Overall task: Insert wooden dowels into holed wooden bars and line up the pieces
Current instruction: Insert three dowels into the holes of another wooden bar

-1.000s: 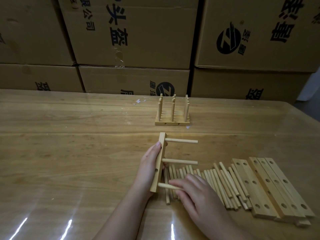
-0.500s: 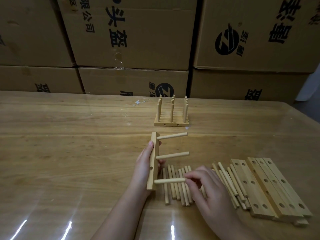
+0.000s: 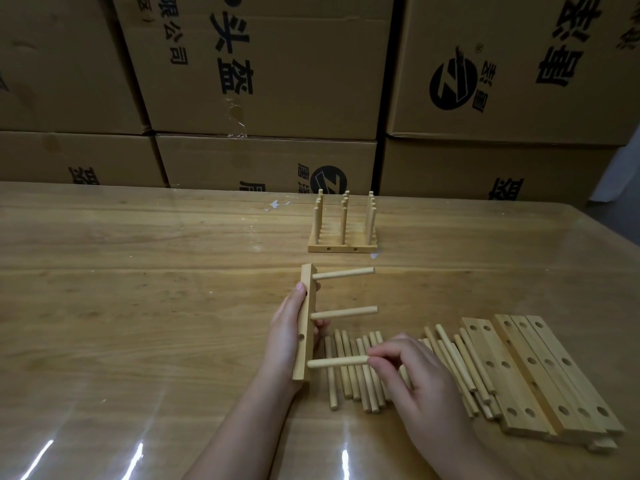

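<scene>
At bar [image 3: 306, 320] end, pinched dowel [image 3: 337, 362]

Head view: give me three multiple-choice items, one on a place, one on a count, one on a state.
1. Where do the spare holed bars lie?
A. right of the loose dowels
B. left of them
C. standing upright among them
2. How many dowels project from the held bar?
A. two
B. three
C. five
3. What is the right hand doing?
A. lying flat and idle
B. lifting a spare bar
C. pinching the lowest dowel

Answers: 1 A, the stack lies at the pile's right edge. 2 B, three rods jut out sideways. 3 C, its fingertips close on that dowel's free end, while the left hand grips the bar.
</scene>
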